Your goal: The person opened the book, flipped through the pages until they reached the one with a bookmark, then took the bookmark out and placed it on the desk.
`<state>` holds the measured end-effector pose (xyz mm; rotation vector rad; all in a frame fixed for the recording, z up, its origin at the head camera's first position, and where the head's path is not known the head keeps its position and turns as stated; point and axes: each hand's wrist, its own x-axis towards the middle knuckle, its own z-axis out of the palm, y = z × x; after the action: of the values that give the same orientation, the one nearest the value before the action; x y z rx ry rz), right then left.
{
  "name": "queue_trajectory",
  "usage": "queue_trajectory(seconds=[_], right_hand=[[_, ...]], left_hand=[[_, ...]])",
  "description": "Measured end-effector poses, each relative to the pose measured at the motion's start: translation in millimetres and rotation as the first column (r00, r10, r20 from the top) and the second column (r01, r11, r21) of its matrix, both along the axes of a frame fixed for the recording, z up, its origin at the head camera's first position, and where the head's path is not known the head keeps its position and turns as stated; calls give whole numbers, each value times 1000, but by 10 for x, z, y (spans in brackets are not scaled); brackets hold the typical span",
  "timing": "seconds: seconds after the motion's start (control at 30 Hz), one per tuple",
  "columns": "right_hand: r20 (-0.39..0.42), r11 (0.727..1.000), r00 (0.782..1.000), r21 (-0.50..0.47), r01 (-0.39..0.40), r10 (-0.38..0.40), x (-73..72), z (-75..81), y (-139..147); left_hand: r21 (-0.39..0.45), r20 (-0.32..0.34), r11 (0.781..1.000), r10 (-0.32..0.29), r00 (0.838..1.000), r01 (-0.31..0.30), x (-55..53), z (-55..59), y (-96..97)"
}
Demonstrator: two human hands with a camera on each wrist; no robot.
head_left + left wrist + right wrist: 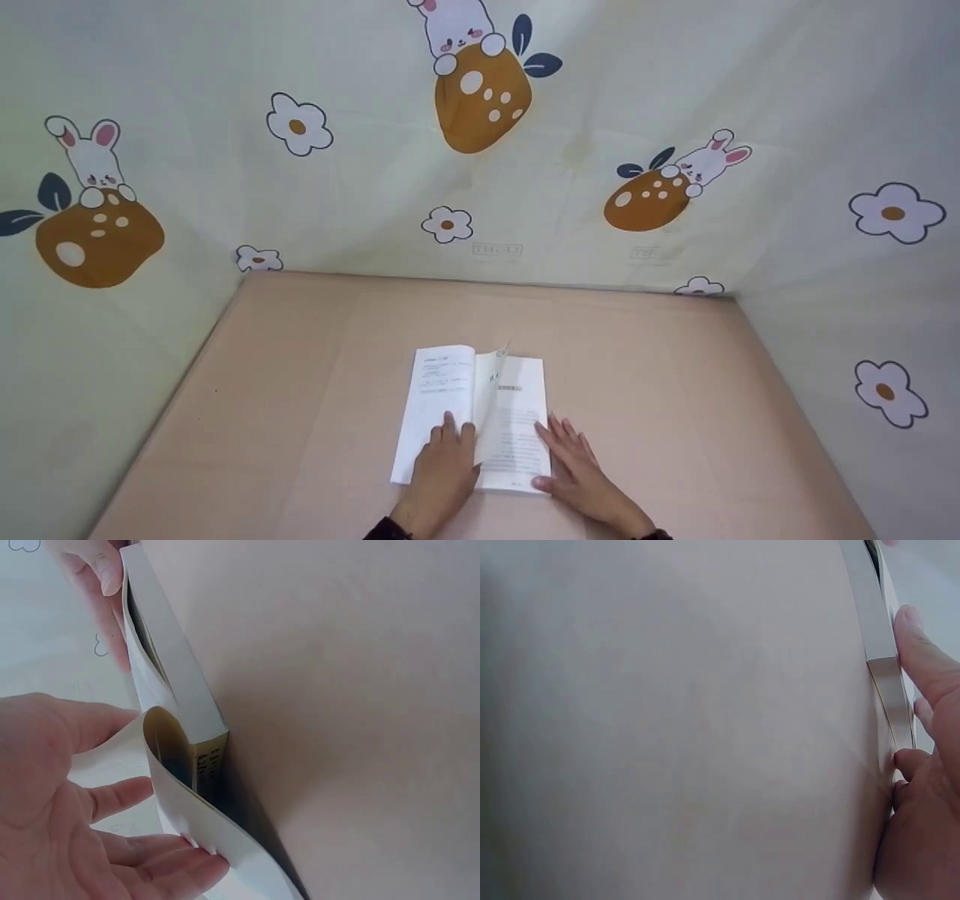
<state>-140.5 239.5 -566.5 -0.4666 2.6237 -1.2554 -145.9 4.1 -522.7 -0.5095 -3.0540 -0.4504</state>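
Note:
A paperback book [525, 416] lies spread on the tan surface, with printed text on both sides. One loose-standing page [487, 420] rises from the middle, its top corner curling to the right. My left hand [442, 469] rests on the left page [439, 375], fingers extended, the thumb by the spine at the raised page's foot. In the left wrist view the left-hand leaves [202, 817] bow up from the spine, and the fingers lie against them. At the book's right edge my right hand [581, 476] lies with fingers spread, thumb on the lower corner.
The tan tabletop [300, 360] extends around the book on all sides. Behind and beside it hangs a pale cloth [360, 195] printed with rabbits, brown fruit and flowers. Dark sleeve cuffs [388, 529] show at the bottom edge.

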Motion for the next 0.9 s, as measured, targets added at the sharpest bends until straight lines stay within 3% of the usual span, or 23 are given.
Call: queue_trajectory(seconds=[0.13, 0.37, 0.63, 0.9], right_hand=[[2, 1000, 1000, -4, -7, 7, -1, -1, 2], [53, 1000, 998, -23, -14, 15, -4, 27, -6], [83, 1000, 996, -11, 9, -8, 4, 47, -21], [87, 1000, 996, -8, 22, -22, 2, 58, -35]], left_hand=[[39, 3, 998, 46, 999, -46, 11, 2, -17], [77, -65, 994, 84, 994, -78, 16, 20, -83], [106, 18, 984, 144, 989, -145, 39, 65, -145], [107, 98, 970, 206, 974, -217, 58, 92, -201]])
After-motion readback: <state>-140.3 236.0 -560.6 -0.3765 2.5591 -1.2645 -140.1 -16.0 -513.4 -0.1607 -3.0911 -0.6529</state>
